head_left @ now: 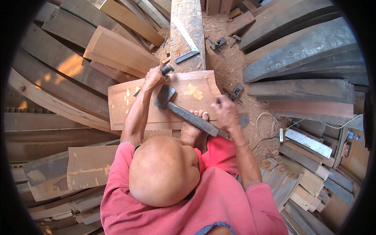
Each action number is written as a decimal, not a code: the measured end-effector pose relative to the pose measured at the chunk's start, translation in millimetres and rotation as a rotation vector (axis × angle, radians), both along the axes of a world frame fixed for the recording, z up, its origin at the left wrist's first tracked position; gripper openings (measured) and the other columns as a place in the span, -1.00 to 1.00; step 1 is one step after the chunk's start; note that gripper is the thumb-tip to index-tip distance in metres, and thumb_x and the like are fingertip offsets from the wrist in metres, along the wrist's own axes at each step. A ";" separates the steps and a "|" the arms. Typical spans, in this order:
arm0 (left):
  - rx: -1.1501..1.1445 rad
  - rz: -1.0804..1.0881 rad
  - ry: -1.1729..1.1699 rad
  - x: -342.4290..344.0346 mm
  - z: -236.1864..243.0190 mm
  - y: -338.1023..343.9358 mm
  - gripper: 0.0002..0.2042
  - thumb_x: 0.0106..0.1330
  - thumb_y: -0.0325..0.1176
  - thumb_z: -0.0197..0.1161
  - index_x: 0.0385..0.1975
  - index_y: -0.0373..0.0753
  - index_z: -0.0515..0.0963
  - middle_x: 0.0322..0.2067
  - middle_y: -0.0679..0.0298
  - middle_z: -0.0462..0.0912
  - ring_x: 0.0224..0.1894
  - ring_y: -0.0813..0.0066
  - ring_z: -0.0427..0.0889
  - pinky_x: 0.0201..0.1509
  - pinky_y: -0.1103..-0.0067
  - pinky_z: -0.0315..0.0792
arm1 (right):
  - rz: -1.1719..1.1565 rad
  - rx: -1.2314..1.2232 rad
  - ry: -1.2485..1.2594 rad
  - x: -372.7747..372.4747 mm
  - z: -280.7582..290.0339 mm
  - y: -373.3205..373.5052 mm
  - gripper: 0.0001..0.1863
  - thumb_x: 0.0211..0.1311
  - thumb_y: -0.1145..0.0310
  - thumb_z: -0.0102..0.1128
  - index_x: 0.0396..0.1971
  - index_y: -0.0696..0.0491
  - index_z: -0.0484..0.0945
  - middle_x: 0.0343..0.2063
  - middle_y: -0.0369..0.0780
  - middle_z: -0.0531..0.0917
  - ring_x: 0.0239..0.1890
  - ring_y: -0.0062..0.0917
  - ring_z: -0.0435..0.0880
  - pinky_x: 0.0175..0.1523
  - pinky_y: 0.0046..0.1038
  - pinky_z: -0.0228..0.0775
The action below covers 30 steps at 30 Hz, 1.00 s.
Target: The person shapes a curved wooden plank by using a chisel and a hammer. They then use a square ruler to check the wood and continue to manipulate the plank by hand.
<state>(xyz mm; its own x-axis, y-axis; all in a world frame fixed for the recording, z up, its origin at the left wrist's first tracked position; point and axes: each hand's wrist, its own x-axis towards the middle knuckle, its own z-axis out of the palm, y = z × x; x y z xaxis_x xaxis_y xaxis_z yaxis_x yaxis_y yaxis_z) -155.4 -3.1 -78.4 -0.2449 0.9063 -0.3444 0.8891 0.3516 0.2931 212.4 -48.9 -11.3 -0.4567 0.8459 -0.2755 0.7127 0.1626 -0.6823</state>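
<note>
The left hand (154,77) is clamped on a dark-handled chisel (167,69), seemingly against the reddish curved wooden board (188,105); the right hand (224,111) grips a grey-headed hatchet-like hammer (165,96).

Lighting: warm, even daylight; soft shadows. Sunlit patches at left of frame. Right hand (224,111) motion-blurred. Fisheye bending, black vignette at rim.

Grey weathered planks (305,51) stacked on my right, brown boards (117,51) piled on my left. Metal try square (187,43) lies on the long beam (188,23) ahead. Sawdust-covered ground (227,66), white cord (274,117), small offcut blocks (301,184) lower right.
</note>
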 end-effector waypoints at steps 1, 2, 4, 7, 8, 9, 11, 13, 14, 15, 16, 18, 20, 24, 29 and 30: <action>0.063 0.040 0.019 3.7 7.2 5.6 -0.50 0.16 0.06 0.46 -0.11 -0.23 0.59 -0.17 -0.11 0.73 -0.03 -0.13 0.70 0.04 0.16 0.55 | 0.209 -0.010 -0.103 -17.6 12.1 -10.4 -0.56 0.26 0.18 0.27 0.05 0.11 0.55 -0.06 0.03 0.61 -0.01 -0.11 0.64 0.17 -0.17 0.48; 0.123 0.073 0.033 9.5 15.1 11.0 -0.51 0.18 0.06 0.46 -0.13 -0.23 0.59 -0.19 -0.12 0.73 -0.06 -0.14 0.70 0.01 0.15 0.56 | 0.227 -0.050 -0.110 -34.7 10.7 -27.0 -0.54 0.26 0.13 0.28 0.06 0.08 0.55 -0.06 0.01 0.60 0.01 -0.13 0.62 0.16 -0.15 0.49; 0.321 0.101 -0.144 28.2 54.7 20.2 -0.48 0.21 0.07 0.46 -0.10 -0.22 0.47 -0.33 -0.16 0.72 -0.20 -0.21 0.72 -0.14 0.15 0.58 | 0.367 -0.089 -0.203 -70.8 -10.5 -49.9 -0.47 0.27 0.02 0.31 0.12 0.03 0.55 -0.03 0.02 0.56 0.14 -0.09 0.51 0.22 -0.07 0.42; 0.591 0.028 -0.226 56.2 107.4 30.7 -0.46 0.24 -0.02 0.48 -0.02 -0.25 0.38 -0.36 -0.09 0.74 -0.27 -0.10 0.76 -0.19 0.15 0.59 | 0.415 0.077 -0.221 -115.1 -23.4 -57.4 -0.57 0.23 0.24 0.29 0.07 0.04 0.47 -0.12 0.01 0.56 0.08 0.01 0.54 0.13 -0.02 0.46; 0.661 -0.010 -0.272 66.6 121.9 35.5 -0.46 0.25 -0.05 0.48 -0.01 -0.26 0.37 -0.36 -0.07 0.74 -0.28 -0.06 0.77 -0.21 0.16 0.59 | 0.410 0.127 -0.212 -123.5 -38.3 -57.4 -0.58 0.22 0.28 0.28 0.05 0.04 0.45 -0.12 0.00 0.56 0.07 0.02 0.54 0.10 -0.02 0.48; 0.732 -0.068 -0.355 76.7 136.2 37.6 -0.49 0.27 -0.09 0.47 -0.01 -0.28 0.38 -0.36 -0.03 0.74 -0.29 0.02 0.78 -0.22 0.20 0.59 | 0.383 0.151 -0.168 -128.6 -42.7 -55.1 -0.58 0.11 0.40 0.25 0.00 0.08 0.40 -0.20 0.04 0.61 -0.05 0.00 0.64 -0.03 -0.07 0.54; 0.871 -0.190 -0.526 98.2 159.0 39.5 -0.55 0.30 -0.17 0.46 -0.03 -0.31 0.40 -0.37 0.03 0.75 -0.31 0.17 0.79 -0.25 0.30 0.61 | 0.327 -0.032 -0.125 -127.7 -49.0 -45.1 -0.55 0.08 0.39 0.25 0.00 0.11 0.39 -0.27 0.10 0.63 -0.13 0.01 0.67 -0.08 -0.11 0.55; 0.880 -0.227 -0.619 112.9 170.7 45.1 -0.60 0.33 -0.23 0.43 -0.03 -0.32 0.44 -0.37 0.08 0.74 -0.33 0.33 0.76 -0.25 0.40 0.60 | 0.252 -0.132 -0.062 -114.2 -40.8 -41.1 -0.50 0.00 0.35 0.23 -0.02 0.22 0.43 -0.33 0.16 0.67 -0.16 0.04 0.71 0.00 -0.11 0.54; 0.878 -0.242 -0.668 120.5 170.3 45.5 -0.62 0.34 -0.26 0.42 -0.03 -0.33 0.45 -0.37 0.10 0.74 -0.34 0.42 0.74 -0.25 0.45 0.59 | 0.275 -0.115 -0.052 -100.6 -42.0 -43.3 -0.50 0.00 0.35 0.23 -0.01 0.21 0.45 -0.31 0.13 0.68 -0.17 0.01 0.71 -0.01 -0.13 0.56; 0.948 -0.248 -0.680 124.4 167.2 49.2 -0.69 0.35 -0.29 0.41 -0.08 -0.33 0.51 -0.38 0.17 0.73 -0.36 0.54 0.67 -0.23 0.51 0.58 | 0.305 -0.100 -0.039 -85.7 -43.4 -46.4 -0.50 0.01 0.35 0.23 0.00 0.20 0.47 -0.29 0.10 0.69 -0.17 -0.01 0.72 -0.01 -0.15 0.57; 0.908 -0.220 -0.746 129.6 162.8 51.1 -0.70 0.35 -0.30 0.41 -0.09 -0.33 0.52 -0.38 0.19 0.73 -0.35 0.55 0.66 -0.23 0.51 0.58 | 0.332 -0.085 -0.026 -68.8 -44.5 -50.5 -0.49 0.01 0.35 0.23 0.02 0.20 0.49 -0.27 0.07 0.71 -0.18 -0.04 0.73 -0.02 -0.17 0.58; 0.831 -0.179 -0.892 146.6 153.3 59.1 -0.73 0.34 -0.31 0.41 -0.12 -0.32 0.54 -0.36 0.23 0.73 -0.34 0.58 0.65 -0.21 0.51 0.57 | 0.143 0.030 0.226 -21.9 -38.3 -66.1 -0.45 -0.01 0.27 0.25 0.03 0.21 0.56 -0.28 0.06 0.71 -0.23 -0.09 0.73 -0.08 -0.20 0.58; 0.736 -0.171 -0.977 155.6 145.7 61.1 -0.77 0.33 -0.35 0.41 -0.15 -0.30 0.56 -0.34 0.31 0.71 -0.29 0.63 0.62 -0.18 0.55 0.55 | -0.030 -0.219 0.199 14.7 8.9 -66.6 -0.44 -0.02 0.24 0.31 0.02 0.21 0.56 -0.33 -0.04 0.68 -0.30 -0.25 0.67 -0.11 -0.28 0.54; 0.692 -0.227 -1.027 180.4 125.0 65.4 -0.81 0.28 -0.43 0.36 -0.18 -0.28 0.53 -0.38 0.36 0.66 -0.30 0.64 0.60 -0.18 0.59 0.52 | -0.377 -0.224 0.280 59.9 91.0 -56.7 -0.59 0.04 0.36 0.37 -0.09 0.19 0.58 -0.42 -0.23 0.63 -0.39 -0.53 0.60 -0.24 -0.37 0.46; 0.670 -0.214 -1.094 207.8 105.8 71.2 -0.80 0.24 -0.43 0.35 -0.21 -0.28 0.50 -0.41 0.36 0.63 -0.32 0.63 0.59 -0.19 0.59 0.50 | -0.637 0.384 0.467 76.4 173.2 -53.7 -0.60 0.20 0.40 0.39 0.00 0.17 0.51 -0.33 -0.21 0.65 -0.37 -0.64 0.59 -0.25 -0.53 0.46; 0.667 -0.224 -1.080 209.4 103.2 74.1 -0.80 0.24 -0.42 0.36 -0.22 -0.28 0.50 -0.42 0.35 0.63 -0.31 0.63 0.59 -0.19 0.59 0.50 | -0.632 0.418 0.587 76.0 186.6 -52.0 -0.58 0.22 0.41 0.38 0.03 0.17 0.49 -0.33 -0.20 0.65 -0.37 -0.62 0.60 -0.22 -0.50 0.48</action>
<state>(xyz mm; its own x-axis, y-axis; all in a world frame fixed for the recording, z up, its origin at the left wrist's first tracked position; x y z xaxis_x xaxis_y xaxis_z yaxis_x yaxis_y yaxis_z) 54.0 71.0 24.9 0.0519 0.9640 0.2610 0.1127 -0.2653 0.9576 288.4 -100.9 175.3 0.1486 0.9613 0.2318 0.3147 0.1763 -0.9327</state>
